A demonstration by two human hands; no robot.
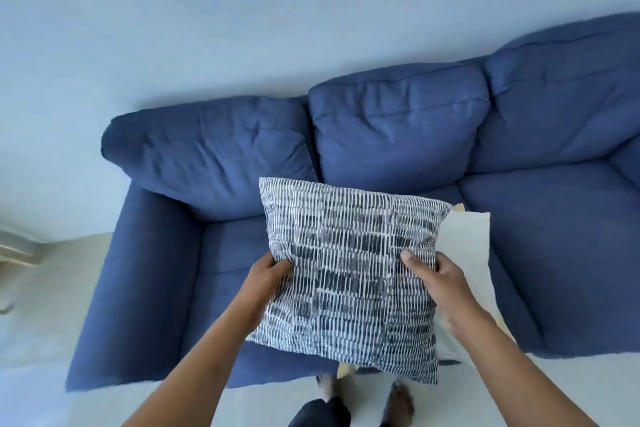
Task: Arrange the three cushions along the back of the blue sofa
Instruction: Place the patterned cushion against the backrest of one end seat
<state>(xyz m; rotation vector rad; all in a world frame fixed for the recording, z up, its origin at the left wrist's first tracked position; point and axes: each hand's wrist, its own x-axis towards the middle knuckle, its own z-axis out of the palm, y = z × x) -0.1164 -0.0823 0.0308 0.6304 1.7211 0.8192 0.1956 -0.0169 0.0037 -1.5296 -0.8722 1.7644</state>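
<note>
A cushion with a blue-grey and white dashed pattern (349,274) is held above the seat of the blue sofa (398,121). My left hand (268,272) grips its left edge and my right hand (436,276) grips its right edge. Under it lies a plain white cushion (467,246), showing at the right side. A sliver of yellow (459,207) peeks out at the top right corner and again below the patterned cushion; what it belongs to is mostly hidden. The sofa's three back pads stand bare.
The sofa's left armrest (138,288) is close to my left forearm. The right seat section (554,246) is bare fabric. A pale floor (52,305) runs left of the sofa, with a light wooden edge (17,253) at the far left. My feet (398,402) stand at the sofa's front.
</note>
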